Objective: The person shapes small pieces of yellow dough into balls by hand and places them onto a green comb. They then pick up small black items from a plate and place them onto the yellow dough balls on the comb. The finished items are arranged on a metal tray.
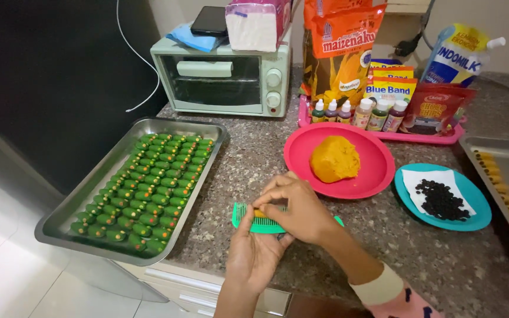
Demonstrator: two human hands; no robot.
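Note:
My left hand (254, 253) lies palm up at the counter's front edge and holds a green comb (245, 217) flat across its fingers. My right hand (298, 206) presses a small piece of orange dough (258, 213) onto the comb's teeth with its fingertips. Behind the hands stands a pink plate (372, 176) with a lump of orange dough (334, 158) on it. To the right a teal plate (472, 206) carries white paper and a heap of small black bits (441, 201).
A steel tray (89, 188) of several green shaped dough pieces overhangs the counter at left. A mint toaster oven (225, 79) stands at the back. A pink tray (384, 134) holds colouring bottles and packets. Another steel tray (502, 159) with orange pieces sits at right.

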